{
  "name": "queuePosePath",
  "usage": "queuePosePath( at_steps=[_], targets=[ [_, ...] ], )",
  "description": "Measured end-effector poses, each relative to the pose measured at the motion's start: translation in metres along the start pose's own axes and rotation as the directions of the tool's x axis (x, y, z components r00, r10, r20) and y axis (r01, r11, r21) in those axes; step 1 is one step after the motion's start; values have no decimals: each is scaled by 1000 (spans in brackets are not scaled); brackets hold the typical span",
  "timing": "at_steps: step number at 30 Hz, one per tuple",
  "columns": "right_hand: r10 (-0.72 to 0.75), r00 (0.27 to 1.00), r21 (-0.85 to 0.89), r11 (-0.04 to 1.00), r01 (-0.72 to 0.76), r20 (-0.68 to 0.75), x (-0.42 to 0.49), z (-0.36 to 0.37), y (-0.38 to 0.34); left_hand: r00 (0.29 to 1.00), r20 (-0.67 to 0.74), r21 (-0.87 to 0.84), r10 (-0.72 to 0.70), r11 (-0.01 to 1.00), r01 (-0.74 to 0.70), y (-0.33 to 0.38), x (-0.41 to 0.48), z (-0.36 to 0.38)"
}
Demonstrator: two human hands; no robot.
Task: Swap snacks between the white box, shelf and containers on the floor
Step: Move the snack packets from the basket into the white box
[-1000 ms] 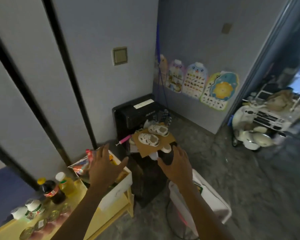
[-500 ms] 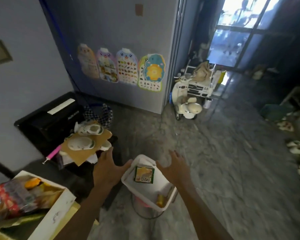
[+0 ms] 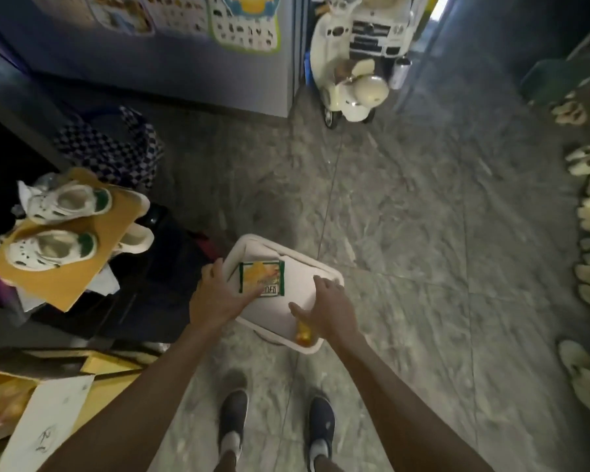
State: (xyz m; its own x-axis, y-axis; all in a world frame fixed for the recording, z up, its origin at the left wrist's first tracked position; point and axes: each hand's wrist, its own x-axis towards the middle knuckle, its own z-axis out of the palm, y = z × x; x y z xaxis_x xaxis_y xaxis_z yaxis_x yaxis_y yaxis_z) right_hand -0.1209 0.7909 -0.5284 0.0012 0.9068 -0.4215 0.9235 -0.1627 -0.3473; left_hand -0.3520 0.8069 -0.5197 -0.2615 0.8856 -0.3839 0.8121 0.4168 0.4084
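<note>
Both hands are spread open over the white container (image 3: 321, 270) at frame centre: the left hand (image 3: 215, 298) is laid against the green-and-yellow snack packet (image 3: 263, 275), the right hand (image 3: 331, 310) above an orange snack (image 3: 303, 334).

Single head-worn view, wide-angle, pointing steeply down past both forearms onto grey marbled stone floor (image 3: 406, 233); white rectangular plastic tub (image 3: 300, 267) near, centre frame.

The right hand (image 3: 332, 310) hides most of an orange snack (image 3: 303, 333) (type unclear); the packet (image 3: 261, 277) lettering is blurred.
</note>
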Motion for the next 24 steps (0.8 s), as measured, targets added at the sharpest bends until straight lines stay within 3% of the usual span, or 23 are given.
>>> queuePosePath(
  at_steps=[7, 14, 20, 24],
  targets=[
    [165, 983, 30, 985, -168, 76, 88, 130, 18, 996, 88, 4, -19, 1000, 19, -53, 125, 126],
    [300, 948, 23, 952, -304, 110, 126, 244, 49, 988, 154, 39, 6, 999, -13, -97, 187, 212],
    [333, 931, -133, 940, -314, 150, 126, 282, 70, 976, 218, 56, 10, 998, -23, -96, 216, 240],
    [319, 941, -73, 947, -312, 113, 128, 286, 77, 970, 243, 2, 5, 1000, -6, -92, 227, 238]
  ],
)
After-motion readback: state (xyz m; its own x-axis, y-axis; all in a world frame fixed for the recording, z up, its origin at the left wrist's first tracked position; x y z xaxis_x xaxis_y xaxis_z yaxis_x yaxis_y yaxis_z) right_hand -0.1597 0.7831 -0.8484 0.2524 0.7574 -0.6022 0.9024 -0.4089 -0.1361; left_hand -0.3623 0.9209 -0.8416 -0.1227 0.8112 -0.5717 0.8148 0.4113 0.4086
